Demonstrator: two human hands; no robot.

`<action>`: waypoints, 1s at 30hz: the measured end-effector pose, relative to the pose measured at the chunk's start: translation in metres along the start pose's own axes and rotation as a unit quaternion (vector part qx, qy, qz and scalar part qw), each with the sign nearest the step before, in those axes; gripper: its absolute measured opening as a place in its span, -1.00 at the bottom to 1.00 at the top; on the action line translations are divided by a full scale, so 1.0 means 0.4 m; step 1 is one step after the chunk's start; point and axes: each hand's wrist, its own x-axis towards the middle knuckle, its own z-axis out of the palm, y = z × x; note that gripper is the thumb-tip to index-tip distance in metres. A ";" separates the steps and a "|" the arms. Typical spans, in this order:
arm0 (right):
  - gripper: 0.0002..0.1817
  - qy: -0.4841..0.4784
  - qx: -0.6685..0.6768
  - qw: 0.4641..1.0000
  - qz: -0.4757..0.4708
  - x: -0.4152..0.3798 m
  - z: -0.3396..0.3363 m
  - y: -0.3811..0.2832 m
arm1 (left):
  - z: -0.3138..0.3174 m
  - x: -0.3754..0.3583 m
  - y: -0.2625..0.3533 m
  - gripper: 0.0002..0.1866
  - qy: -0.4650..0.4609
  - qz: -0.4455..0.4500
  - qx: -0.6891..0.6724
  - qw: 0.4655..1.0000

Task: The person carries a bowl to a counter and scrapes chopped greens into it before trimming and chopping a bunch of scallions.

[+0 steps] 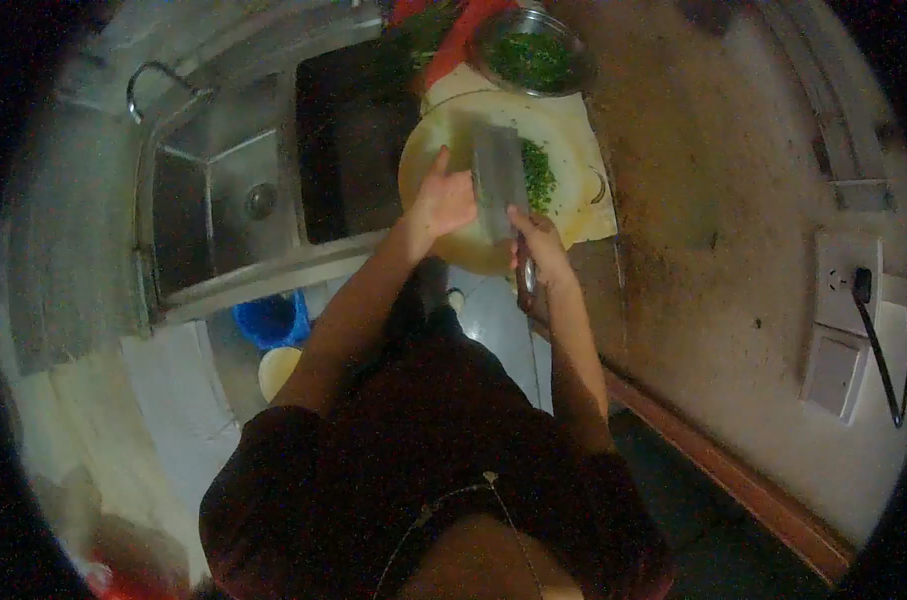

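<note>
My right hand (541, 248) is wrapped round the dark handle of a cleaver (498, 180), with the thumb lying toward the blade. The broad blade is over a round, pale yellow cutting board (435, 130). Just right of the blade lies a pile of finely chopped greens (539, 178), partly hidden behind it. My left hand (446, 204) is open over the board's left side, thumb stretched apart and fingertips right at the blade's left edge.
Beyond the board stands a metal bowl (531, 62) of chopped greens, beside something red (457, 45). A steel sink (243, 200) with a curved faucet (148, 75) is at left. A stained wall (703, 180) with a plugged-in socket (845, 280) borders the right; a blue-lined bin (273, 318) sits below.
</note>
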 end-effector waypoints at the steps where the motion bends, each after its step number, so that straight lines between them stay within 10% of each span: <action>1: -0.63 0.025 -0.010 0.999 0.021 -0.014 -0.006 0.011 | -0.002 0.018 0.012 -0.52 0.001 -0.013 0.000 1.000; 7: -0.69 0.155 0.011 0.987 0.032 -0.045 -0.162 0.166 | -0.091 0.162 0.007 -0.54 0.193 0.175 0.200 0.944; 10: -0.72 0.224 0.054 0.973 -0.018 -0.041 -0.208 0.162 | -0.084 0.153 -0.033 -0.39 0.171 0.225 0.745 0.604; 11: -0.73 0.241 0.062 0.966 -0.073 -0.034 -0.219 0.150 | -0.090 0.136 -0.046 -0.39 0.166 0.221 0.744 0.608; 14: -0.74 0.254 -0.011 0.963 -0.094 0.000 -0.240 0.136 | -0.128 0.097 -0.067 0.07 0.166 0.205 0.897 0.356; 18: -0.72 0.260 -0.216 0.940 -0.055 0.100 -0.206 0.173 | -0.139 0.110 -0.087 0.09 0.208 0.232 0.879 0.362; 20: -0.67 0.210 -0.227 0.936 -0.170 0.129 -0.170 0.212 | -0.110 0.149 -0.117 0.08 0.258 0.197 0.832 0.450; 21: -0.71 0.165 -0.242 0.955 -0.050 0.116 -0.138 0.181 | -0.093 0.153 -0.128 0.08 0.259 0.199 0.831 0.449; 30: -0.48 0.150 0.014 0.987 -0.063 0.064 0.011 0.206 | -0.069 0.119 -0.187 -0.17 0.270 0.290 0.766 0.506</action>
